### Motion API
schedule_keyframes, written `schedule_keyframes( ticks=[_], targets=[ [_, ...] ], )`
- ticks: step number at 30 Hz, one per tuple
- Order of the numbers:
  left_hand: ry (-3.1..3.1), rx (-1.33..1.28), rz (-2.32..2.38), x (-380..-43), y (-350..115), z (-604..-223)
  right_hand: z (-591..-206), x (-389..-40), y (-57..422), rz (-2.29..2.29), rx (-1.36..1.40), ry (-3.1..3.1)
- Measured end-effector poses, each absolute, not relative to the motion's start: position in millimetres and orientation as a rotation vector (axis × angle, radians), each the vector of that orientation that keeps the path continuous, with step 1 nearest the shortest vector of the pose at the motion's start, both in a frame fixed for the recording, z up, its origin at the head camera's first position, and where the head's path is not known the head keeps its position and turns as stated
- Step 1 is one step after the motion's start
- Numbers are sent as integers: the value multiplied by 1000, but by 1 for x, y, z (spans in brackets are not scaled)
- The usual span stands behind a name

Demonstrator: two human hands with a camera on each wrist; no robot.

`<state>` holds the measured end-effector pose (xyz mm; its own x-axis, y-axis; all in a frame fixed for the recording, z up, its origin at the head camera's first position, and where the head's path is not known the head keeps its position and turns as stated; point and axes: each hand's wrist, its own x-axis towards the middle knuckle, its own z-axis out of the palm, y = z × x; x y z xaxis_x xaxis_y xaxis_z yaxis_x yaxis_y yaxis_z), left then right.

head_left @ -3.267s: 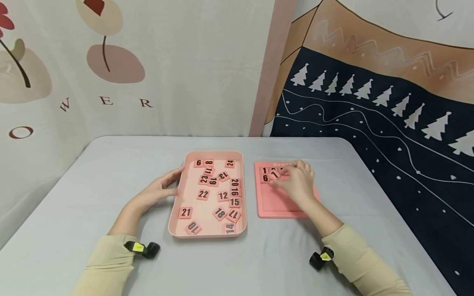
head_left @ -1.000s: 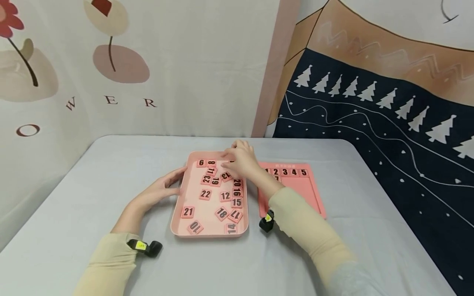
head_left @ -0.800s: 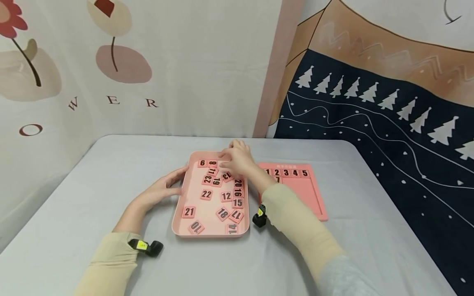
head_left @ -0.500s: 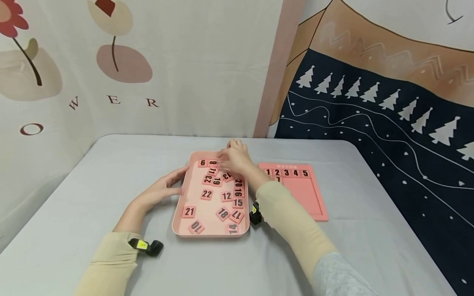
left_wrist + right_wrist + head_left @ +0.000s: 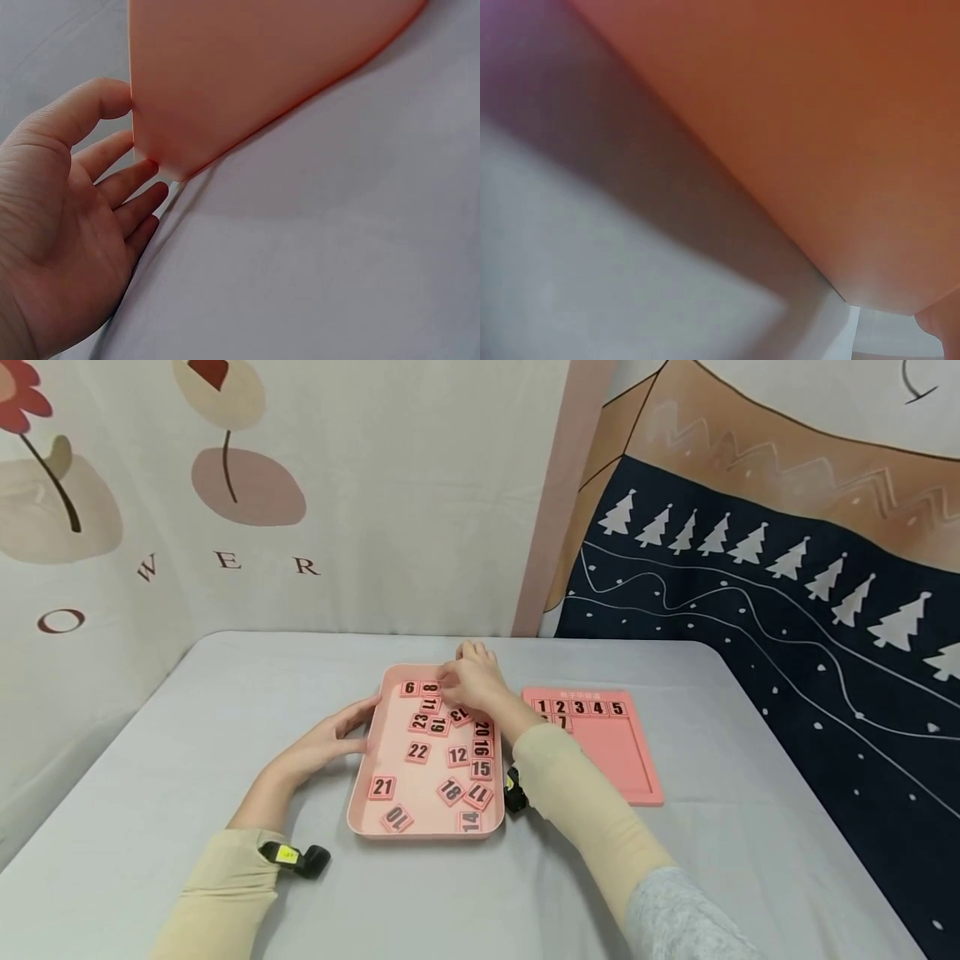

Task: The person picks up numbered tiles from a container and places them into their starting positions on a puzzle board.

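My left hand [image 5: 322, 745] rests its extended fingers against the left side of the pink tray [image 5: 366, 768]. In the left wrist view, the fingertips of that hand [image 5: 82, 195] meet the tray's outer wall [image 5: 225, 75]. Over the tray's far right part, my right hand [image 5: 474, 681] reaches down with fingertips right at the edge of the number 8 tile [image 5: 430, 688]. I cannot tell whether it pinches that tile. The number 6 tile [image 5: 408, 688] lies just left of it. The pink board [image 5: 607, 760] beside the tray bears tiles 1 to 5 in its top row, with the number 7 tile [image 5: 562, 723] below.
Several more number tiles lie scattered in the tray, among them a 22 tile [image 5: 417, 752], a 21 tile [image 5: 382, 787] and a 10 tile [image 5: 397, 818]. A grey cloth [image 5: 420, 902] covers the table. Printed curtains [image 5: 420, 510] hang behind.
My right hand has left the board, where it placed the 7 tile, and moved left over the tray, lately edging closer to the 8 tile. My left hand stays at the tray.
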<state>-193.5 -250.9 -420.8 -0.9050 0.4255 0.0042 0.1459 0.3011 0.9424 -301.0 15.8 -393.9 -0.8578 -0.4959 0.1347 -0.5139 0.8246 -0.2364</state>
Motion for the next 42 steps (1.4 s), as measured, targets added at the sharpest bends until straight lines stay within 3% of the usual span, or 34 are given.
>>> schedule_keyframes(
  ticks=[25, 42],
  targets=[
    [2307, 555, 1658, -196, -252, -423, -397, -297, 6, 308, 731, -2979],
    [2283, 538, 1653, -193, -251, -420, -388, -278, 20, 558, 601, -2826]
  ],
)
